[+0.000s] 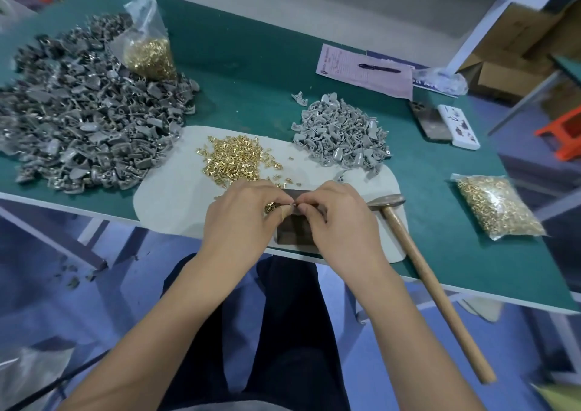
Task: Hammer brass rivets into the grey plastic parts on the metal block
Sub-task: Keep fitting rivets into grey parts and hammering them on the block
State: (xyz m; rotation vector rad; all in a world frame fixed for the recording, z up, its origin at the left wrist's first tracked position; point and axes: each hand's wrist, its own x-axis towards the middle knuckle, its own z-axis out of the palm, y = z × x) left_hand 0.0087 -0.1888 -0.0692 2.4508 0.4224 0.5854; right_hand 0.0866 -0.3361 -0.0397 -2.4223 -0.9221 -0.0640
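Observation:
Both my hands meet over the dark metal block (pixel 294 233) at the table's near edge. My left hand (pixel 240 219) holds several brass rivets under its curled fingers and pinches something small at its fingertips. My right hand (pixel 338 219) pinches a small grey plastic part (pixel 295 211) right against the left fingertips; the part is mostly hidden. A loose heap of brass rivets (pixel 237 159) lies just beyond the hands on a pale mat (pixel 169 190). The hammer (pixel 418 253) lies untouched to the right, head beside my right hand, wooden handle jutting over the table edge.
A big pile of grey parts (pixel 81 118) fills the left of the green table (pixel 251 65); a smaller pile (pixel 341 134) sits right of centre. Bags of rivets stand at back left (pixel 147 49) and lie at right (pixel 496 206). Paper with a pen (pixel 364 71), a phone (pixel 429 121).

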